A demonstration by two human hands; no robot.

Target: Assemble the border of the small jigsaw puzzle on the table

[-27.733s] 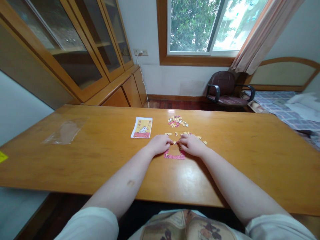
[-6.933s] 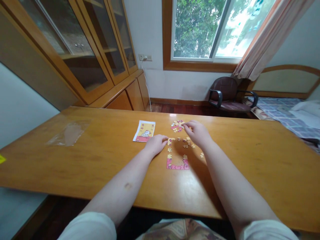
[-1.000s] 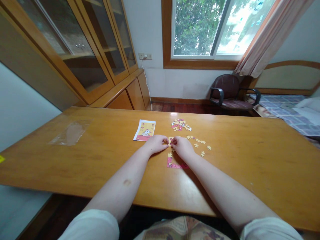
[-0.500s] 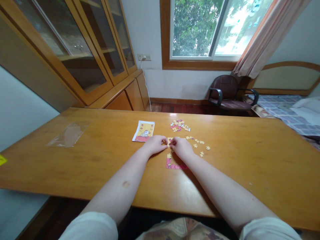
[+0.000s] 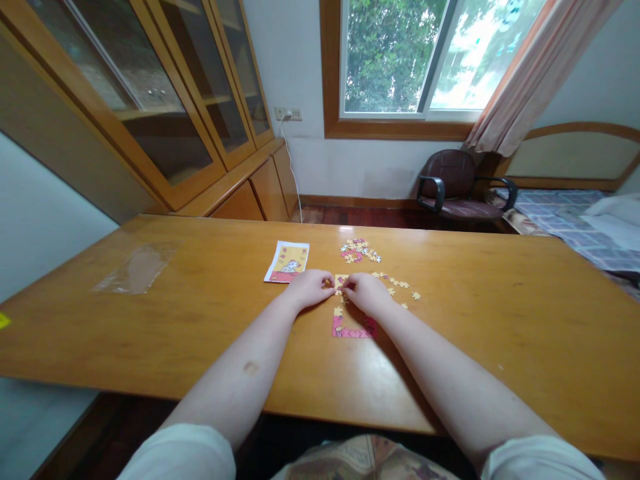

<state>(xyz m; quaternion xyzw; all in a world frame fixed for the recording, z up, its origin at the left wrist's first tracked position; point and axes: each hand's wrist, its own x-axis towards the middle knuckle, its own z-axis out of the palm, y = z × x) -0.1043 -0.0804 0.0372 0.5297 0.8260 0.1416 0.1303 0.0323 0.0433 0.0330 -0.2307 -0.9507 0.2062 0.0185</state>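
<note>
A partly joined jigsaw puzzle lies on the table before me, with a pink lower border (image 5: 354, 333) and a yellow upper corner (image 5: 341, 279). My left hand (image 5: 311, 288) rests at the left edge of that corner, thumb and fingers curled toward each other; whatever is between them is too small to make out. Just across from it, my right hand (image 5: 369, 293) is closed in a pinch over the yellow pieces, seemingly on a puzzle piece that its fingers mostly hide. Loose yellow pieces (image 5: 400, 284) are scattered beyond the right hand, some partly covered by it.
A picture card (image 5: 289, 261) showing a white animal on yellow and pink lies beyond my left hand. Farther back is a pile of pieces (image 5: 357, 249). A clear plastic bag (image 5: 143, 268) lies at the left of the wooden table (image 5: 210, 320). An office chair (image 5: 457, 183) stands behind.
My right hand has shifted slightly to the right, uncovering more of the upper corner and the pink border while covering some loose pieces. The left hand has barely moved.
</note>
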